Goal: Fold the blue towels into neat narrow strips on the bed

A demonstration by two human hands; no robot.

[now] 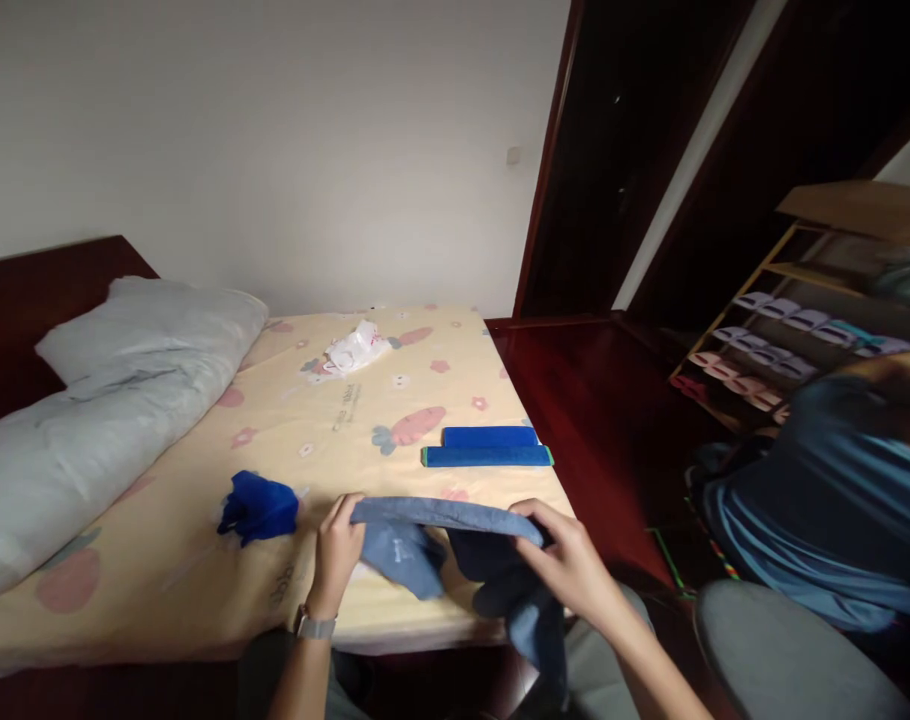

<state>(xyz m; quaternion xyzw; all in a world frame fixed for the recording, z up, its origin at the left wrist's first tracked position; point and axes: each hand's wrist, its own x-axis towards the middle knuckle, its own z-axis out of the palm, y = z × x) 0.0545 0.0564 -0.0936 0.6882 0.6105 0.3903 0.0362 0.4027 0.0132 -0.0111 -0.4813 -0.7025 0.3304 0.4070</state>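
The bed [339,465] bore a patterned sheet. At its near edge, the blue-grey cloth [440,513] was found with its upper band spanning both hands: the left hand [340,550] and right hand [567,560] each gripped one end (a watch [316,625] was noted, left wrist). Beyond lay two flat blue pieces [487,456], leftward a crumpled blue item [260,508], farther back a white bag [356,348].

Hands [455,560] holding grey-blue cloth [440,513] over patterned bed [350,450], blue folded cloths [489,447] beyond, white plastic bag [356,348]
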